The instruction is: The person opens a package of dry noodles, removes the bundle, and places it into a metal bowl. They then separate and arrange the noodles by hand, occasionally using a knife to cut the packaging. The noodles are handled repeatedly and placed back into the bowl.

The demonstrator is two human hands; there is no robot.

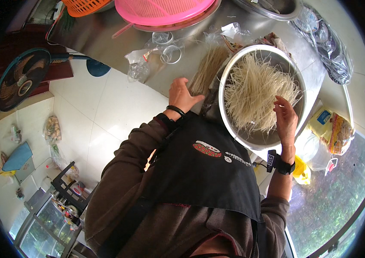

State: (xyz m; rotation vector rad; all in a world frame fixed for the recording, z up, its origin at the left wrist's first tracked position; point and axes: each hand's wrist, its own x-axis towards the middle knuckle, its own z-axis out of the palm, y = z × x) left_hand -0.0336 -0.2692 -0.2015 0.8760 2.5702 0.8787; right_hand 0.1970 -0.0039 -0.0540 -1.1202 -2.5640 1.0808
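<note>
Dry, pale noodles [259, 92] lie in a loose heap inside a round metal basin [261, 145]. Over the basin's right side hovers my right hand [286, 122], its fingers loosely curled at the edge of the heap. Whether strands are pinched in those fingers is unclear. To the left of the basin, a straight bundle of dry noodles [209, 69] rests on the metal table [111, 38]. My left hand [182, 95] is beside this bundle's near end, thumb and fingers spread, with nothing visible between them.
Crumpled clear plastic packaging [138, 66] sits at the table's left edge. Behind it are a pink strainer [166, 13] and an orange basket [84, 7]. A plastic-wrapped stack [326, 42] stands at the right. A fan [24, 80] is off to the left.
</note>
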